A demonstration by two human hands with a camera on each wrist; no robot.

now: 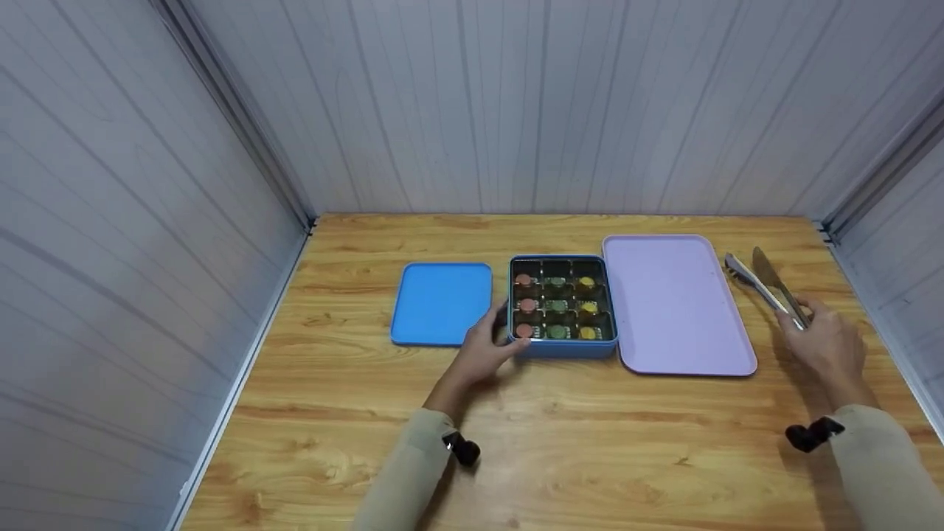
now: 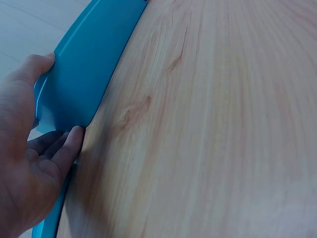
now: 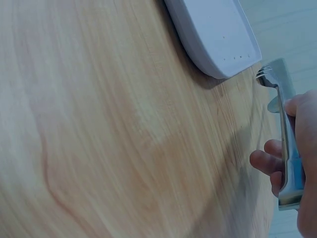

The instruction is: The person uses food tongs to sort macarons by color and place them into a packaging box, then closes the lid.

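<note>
A blue tin box [image 1: 563, 348] stands open on the wooden table, its compartments holding red, green and yellow round pieces [image 1: 556, 305]. My left hand [image 1: 488, 346] grips the box's near left corner [image 2: 69, 94], thumb on the wall and fingers round the side. The blue lid [image 1: 441, 302] lies flat to the left of the box. My right hand [image 1: 826, 341] holds metal tongs [image 1: 767, 286] by their hinged end [image 3: 291, 163], just above the table right of the lilac tray [image 1: 675, 302]. The tongs' tips point away from me.
The lilac tray [image 3: 218, 34] lies against the box's right side. Grey panel walls close the table [image 1: 516, 442] in at the back, left and right. Bare wood runs along the near half of the table.
</note>
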